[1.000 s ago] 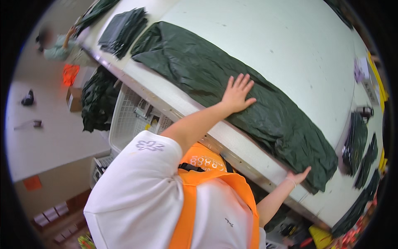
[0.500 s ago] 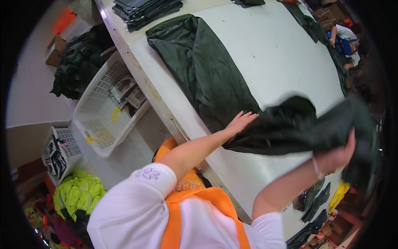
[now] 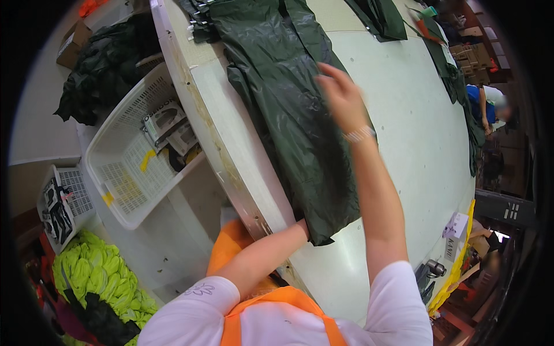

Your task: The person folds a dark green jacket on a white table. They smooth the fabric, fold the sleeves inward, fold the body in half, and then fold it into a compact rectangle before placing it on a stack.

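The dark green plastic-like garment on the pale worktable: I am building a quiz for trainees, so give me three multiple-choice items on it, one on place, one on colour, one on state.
1. Where is the left hand?
A. at the near end of the dark green plastic-like garment
B. in the white plastic basket
C. on the yellow-green pile

2. What colour is the garment?
A. orange
B. dark green
C. white

3. How does the garment lie?
A. hanging from a hook
B. rolled into a ball
C. folded into a long strip along the pale worktable

Answers:
1 A: the left hand meets the garment's near end at the worktable edge.
2 B: its surface is dark green throughout.
3 C: it lies flat under the right hand.
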`<action>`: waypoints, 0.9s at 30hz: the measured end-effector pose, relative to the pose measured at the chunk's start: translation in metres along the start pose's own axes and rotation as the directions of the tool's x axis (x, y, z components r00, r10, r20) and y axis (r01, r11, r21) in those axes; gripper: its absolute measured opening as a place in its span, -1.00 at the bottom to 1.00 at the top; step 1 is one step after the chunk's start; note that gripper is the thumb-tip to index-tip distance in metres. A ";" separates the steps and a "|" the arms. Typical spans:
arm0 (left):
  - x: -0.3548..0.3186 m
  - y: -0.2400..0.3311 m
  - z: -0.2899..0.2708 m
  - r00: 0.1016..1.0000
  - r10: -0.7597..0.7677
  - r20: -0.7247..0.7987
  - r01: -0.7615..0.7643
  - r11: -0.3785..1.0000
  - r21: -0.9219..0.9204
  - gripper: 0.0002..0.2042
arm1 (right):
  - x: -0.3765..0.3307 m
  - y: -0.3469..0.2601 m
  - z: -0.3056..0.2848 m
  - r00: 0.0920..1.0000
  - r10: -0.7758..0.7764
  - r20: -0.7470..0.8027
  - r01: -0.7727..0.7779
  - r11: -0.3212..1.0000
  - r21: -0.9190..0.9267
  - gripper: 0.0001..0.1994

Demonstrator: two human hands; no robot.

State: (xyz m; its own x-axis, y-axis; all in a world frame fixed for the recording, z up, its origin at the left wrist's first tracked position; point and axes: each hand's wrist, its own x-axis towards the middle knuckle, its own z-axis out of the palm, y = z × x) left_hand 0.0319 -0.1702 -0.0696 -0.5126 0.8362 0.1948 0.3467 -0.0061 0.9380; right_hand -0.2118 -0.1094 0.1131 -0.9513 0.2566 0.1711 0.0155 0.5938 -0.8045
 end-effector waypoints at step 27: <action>-0.137 0.131 -0.008 0.671 -0.738 -0.065 0.551 0.556 -0.622 -0.59 | -0.310 0.098 -0.125 0.832 0.330 -0.445 -0.505 0.783 -0.363 -0.67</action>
State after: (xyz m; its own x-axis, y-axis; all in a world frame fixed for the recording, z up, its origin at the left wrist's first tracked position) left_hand 0.1413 -0.2894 0.0290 -0.6514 0.5298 -0.5431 -0.5782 0.1169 0.8075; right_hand 0.1228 -0.0355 0.0521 -0.6495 0.7492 0.1301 0.6040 0.6123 -0.5102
